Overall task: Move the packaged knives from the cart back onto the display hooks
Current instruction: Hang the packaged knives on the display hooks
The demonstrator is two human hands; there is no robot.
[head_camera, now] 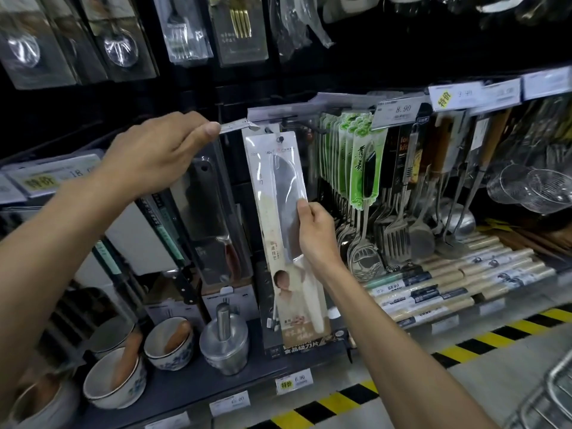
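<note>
A long white-carded packaged knife point(280, 212) hangs by its top hole on a display hook point(280, 139) at the middle of the rack. My right hand point(315, 233) pinches the package's right edge about halfway down. My left hand point(161, 153) is raised to the left and pinches a clear price-tag flap point(235, 125) above the hook, lifting it. A packaged cleaver with a red handle point(210, 218) hangs behind my left hand. The wire cart point(551, 397) shows only at the bottom right corner.
Green-carded spoons point(356, 156), forks and ladles hang to the right. Ceramic bowls with pestles point(114, 382) and a steel mortar point(224, 339) stand on the lower shelf. Rolled wraps point(448, 277) lie on the right shelf. Yellow-black floor tape point(464, 348) runs along the shelf base.
</note>
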